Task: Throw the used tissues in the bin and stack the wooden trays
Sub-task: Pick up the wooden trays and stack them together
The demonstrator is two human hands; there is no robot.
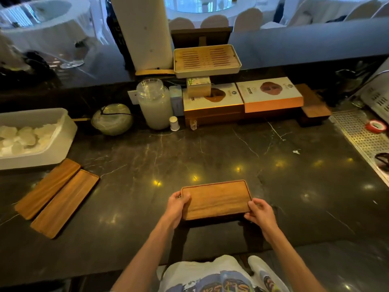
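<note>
A rectangular wooden tray (216, 200) is in front of me over the dark marble counter (189, 157). My left hand (177, 204) grips its left end and my right hand (260, 211) grips its right near corner. I cannot tell whether the tray rests on the counter or is lifted a little. Two long narrow wooden trays (47, 187) (65, 202) lie side by side on the counter at the left, angled. No tissues or bin show in view.
A white tub of pale round pieces (63, 133) stands at the far left. At the back are a glass jar (154, 104), a round glass lid (112, 119), boxes (212, 100) and a slatted tea tray (207, 60). A perforated metal drain plate with red tape (376, 126) is at the right.
</note>
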